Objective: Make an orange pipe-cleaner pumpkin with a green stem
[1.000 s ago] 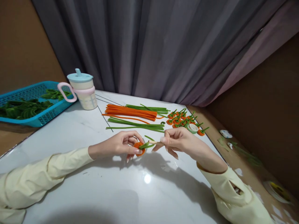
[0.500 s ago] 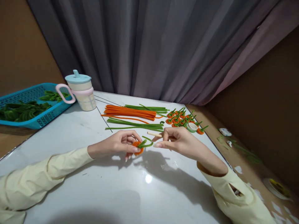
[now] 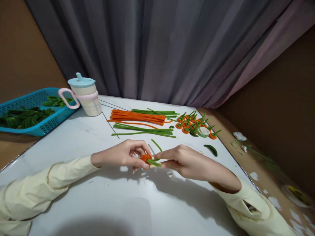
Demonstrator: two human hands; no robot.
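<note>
One grey curtain [image 3: 128,49] is hung behind a white table [image 3: 81,209]. With the meeting point of the two hands taken as the dial's centre, a blue basket [image 3: 46,127] of green pieces [image 3: 27,117] is set at ten o'clock, and a lidded cup [image 3: 90,105] just beside it, nearer eleven. The right hand [image 3: 187,162] is held at three o'clock, the left hand [image 3: 125,154] at nine. Toward twelve, an orange bundle [image 3: 137,117] is laid between green stems [image 3: 147,130]; toward two, stalked orange pieces [image 3: 186,124] are clustered about a small roll [image 3: 203,131]. A dark green leaf [image 3: 211,149] is seen at three, past the right hand. A pale stick [image 3: 153,166] is held in the right hand — how tightly cannot be told. At the centre, one orange piece [image 3: 146,158] is pinched between left thumb and fingers — its green strips [image 3: 154,162] are met by the right fingertips.
</note>
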